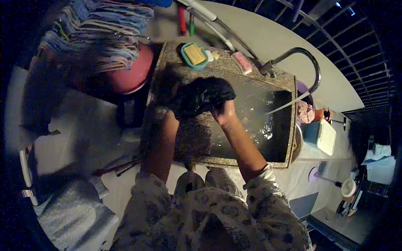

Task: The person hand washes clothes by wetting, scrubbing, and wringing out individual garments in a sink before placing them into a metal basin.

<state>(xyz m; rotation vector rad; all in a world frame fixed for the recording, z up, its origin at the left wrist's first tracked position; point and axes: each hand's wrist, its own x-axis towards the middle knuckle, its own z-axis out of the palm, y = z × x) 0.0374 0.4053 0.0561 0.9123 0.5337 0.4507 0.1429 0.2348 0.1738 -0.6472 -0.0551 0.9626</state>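
Note:
A bunched black cloth [202, 95] is held up over the left part of a stone laundry sink, partly above the ribbed washing slab [192, 140]. My left hand [172, 116] grips its left end, with most of the fingers hidden by the fabric. At the other end, my right hand [226, 112] is closed on the cloth from below and looks wet. Cloudy water [247, 138] fills the basin just right of my right hand. A stream runs into it from the curved metal faucet [316, 69].
Yellow soap [195, 54] sits in a teal dish [201, 65] on the sink's back ledge, near a pink-and-white brush or sponge [241, 62]. Many hangers [113, 29] hang at upper left above a red basin [136, 73]. Right of the sink stands a lidded box [326, 137].

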